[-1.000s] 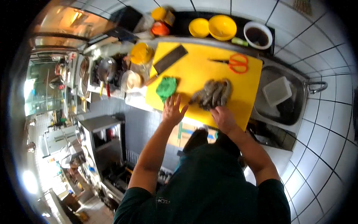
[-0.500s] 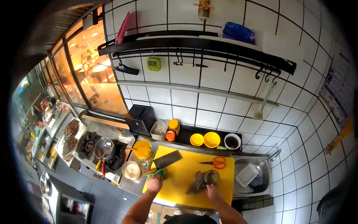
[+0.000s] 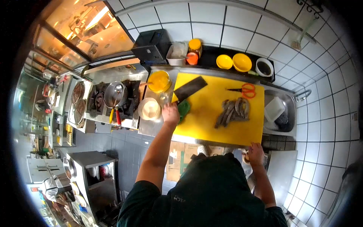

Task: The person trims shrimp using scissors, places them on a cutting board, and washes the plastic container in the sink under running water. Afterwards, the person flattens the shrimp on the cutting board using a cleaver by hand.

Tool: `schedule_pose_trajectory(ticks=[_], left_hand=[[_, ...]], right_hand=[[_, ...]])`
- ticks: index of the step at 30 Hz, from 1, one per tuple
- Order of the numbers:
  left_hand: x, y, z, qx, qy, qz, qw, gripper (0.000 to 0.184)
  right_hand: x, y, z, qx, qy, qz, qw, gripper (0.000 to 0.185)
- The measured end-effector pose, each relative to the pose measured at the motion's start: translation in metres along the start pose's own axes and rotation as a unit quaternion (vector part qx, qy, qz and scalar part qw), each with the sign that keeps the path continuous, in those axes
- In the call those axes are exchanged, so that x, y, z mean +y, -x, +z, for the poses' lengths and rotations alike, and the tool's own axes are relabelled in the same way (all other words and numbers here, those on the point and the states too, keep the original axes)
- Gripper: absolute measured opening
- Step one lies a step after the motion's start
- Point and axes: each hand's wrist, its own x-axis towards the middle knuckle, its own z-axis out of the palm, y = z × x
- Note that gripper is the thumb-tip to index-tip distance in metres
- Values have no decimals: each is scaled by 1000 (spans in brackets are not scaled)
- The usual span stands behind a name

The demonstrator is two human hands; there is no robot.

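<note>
My left hand (image 3: 171,112) is closed where the handle of a cleaver (image 3: 191,89) would be, at the left edge of the yellow cutting board (image 3: 208,130). The dark blade lies flat, pointing to the upper right. A green cloth (image 3: 183,110) lies just right of this hand. My right hand (image 3: 256,153) is at the board's front right corner, its fingertips by the edge; what it holds, if anything, is unclear. Several long grey-brown pieces (image 3: 232,110), of a kind I cannot make out, lie in a pile on the board. Behind them are red-handled scissors (image 3: 248,90).
A sink (image 3: 289,126) with a white container (image 3: 274,109) is at the right. Left of the board stand a yellow-filled jug (image 3: 159,81) and a pale bowl (image 3: 149,109). A pan (image 3: 115,95) sits on the stove. Yellow bowls (image 3: 242,62) line the back shelf.
My view has tilted down. My right hand has left the pile and moved to the board's front corner. My left hand has gone from the green cloth to the cleaver's handle.
</note>
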Motion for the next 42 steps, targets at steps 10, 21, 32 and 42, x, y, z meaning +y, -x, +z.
schedule_pose_trajectory(ticks=[10, 21, 32, 42], left_hand=[[-28, -33, 48, -119, -35, 49, 991, 24], [-17, -50, -18, -118, 33, -5, 992, 20], [-23, -45, 21, -159, 40, -58, 985, 23], [12, -48, -59, -49, 14, 42, 998, 26]], right_hand=[[3, 62, 19, 38, -50, 42, 997, 20], [-72, -25, 20, -85, -4, -149, 985, 30], [-29, 14, -24, -122, -19, -50, 991, 28], [51, 11, -48, -102, -34, 4, 994, 26]])
